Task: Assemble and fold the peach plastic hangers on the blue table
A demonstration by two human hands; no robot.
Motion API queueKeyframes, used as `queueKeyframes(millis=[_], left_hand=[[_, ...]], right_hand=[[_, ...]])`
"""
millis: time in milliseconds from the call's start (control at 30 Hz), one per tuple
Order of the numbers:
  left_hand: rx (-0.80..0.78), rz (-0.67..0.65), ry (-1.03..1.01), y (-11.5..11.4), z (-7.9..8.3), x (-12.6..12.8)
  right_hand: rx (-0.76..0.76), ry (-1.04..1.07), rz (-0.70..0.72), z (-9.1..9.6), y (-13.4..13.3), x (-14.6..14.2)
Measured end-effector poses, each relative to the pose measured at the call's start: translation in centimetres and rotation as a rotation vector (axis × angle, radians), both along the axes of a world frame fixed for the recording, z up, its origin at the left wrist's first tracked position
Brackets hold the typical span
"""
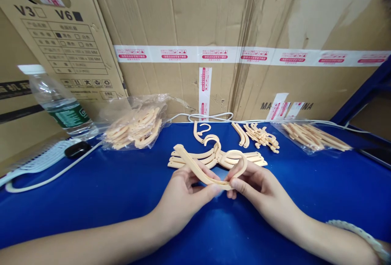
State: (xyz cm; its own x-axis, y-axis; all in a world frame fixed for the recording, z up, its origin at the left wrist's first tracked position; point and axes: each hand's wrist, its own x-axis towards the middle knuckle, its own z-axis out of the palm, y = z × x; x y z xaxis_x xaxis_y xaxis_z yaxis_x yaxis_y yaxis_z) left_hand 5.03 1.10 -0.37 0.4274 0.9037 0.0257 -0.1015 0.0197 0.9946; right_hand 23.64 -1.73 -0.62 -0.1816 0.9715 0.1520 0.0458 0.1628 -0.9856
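Both hands grip one beige plastic hanger piece (195,166) just above the blue table (91,191). My left hand (183,193) pinches the long arm of the piece. My right hand (255,183) is closed on its hooked end (236,157). Right behind my hands lies a small stack of assembled beige hangers (214,157). A single loose hook part (201,130) rests a little farther back.
A clear bag of beige parts (136,126) lies at back left, loose arm parts (259,134) and another bag of parts (314,136) at back right. A water bottle (58,102), a white comb (36,159) and a white cable (45,179) sit at left. Cardboard boxes (214,33) wall the back.
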Motion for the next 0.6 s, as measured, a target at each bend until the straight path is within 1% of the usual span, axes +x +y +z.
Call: queueKeyframes(millis=[100, 167, 300, 367, 400, 467, 500, 533, 567, 600], left_hand=[[0.008, 0.054, 0.013, 0.2, -0.1, -0.2], [0.029, 0.026, 0.012, 0.1, -0.2, -0.2], [0.069, -0.105, 0.046, -0.2, -0.3, 0.0], [0.055, -0.098, 0.048, -0.3, -0.3, 0.0], [0.036, -0.081, 0.035, -0.2, -0.3, 0.0], [-0.004, -0.028, 0.012, -0.1, -0.2, 0.0], [-0.018, -0.001, 0.006, 0.0, -0.1, 0.0], [-0.028, 0.024, 0.001, 0.1, -0.1, 0.0], [-0.031, 0.041, -0.005, 0.2, 0.0, 0.0], [-0.033, 0.054, -0.013, 0.2, 0.0, 0.0]], right_hand=[[0.084, 0.008, -0.041, 0.3, 0.1, -0.1], [0.101, 0.017, -0.031, 0.4, 0.0, -0.2], [-0.014, 0.056, 0.076, 0.0, 0.0, -0.4], [-0.039, 0.031, 0.11, 0.1, 0.3, 0.0], [-0.022, 0.001, 0.122, 0.3, 0.7, 0.5], [0.077, -0.095, 0.096, 0.9, 2.0, 2.1], [0.157, -0.167, 0.057, 1.2, 2.9, 3.1], [0.254, -0.259, -0.019, 1.6, 3.9, 4.3], [0.358, -0.396, -0.096, 1.9, 5.0, 5.4], [0.453, -0.56, -0.135, 2.2, 6.1, 6.6]])
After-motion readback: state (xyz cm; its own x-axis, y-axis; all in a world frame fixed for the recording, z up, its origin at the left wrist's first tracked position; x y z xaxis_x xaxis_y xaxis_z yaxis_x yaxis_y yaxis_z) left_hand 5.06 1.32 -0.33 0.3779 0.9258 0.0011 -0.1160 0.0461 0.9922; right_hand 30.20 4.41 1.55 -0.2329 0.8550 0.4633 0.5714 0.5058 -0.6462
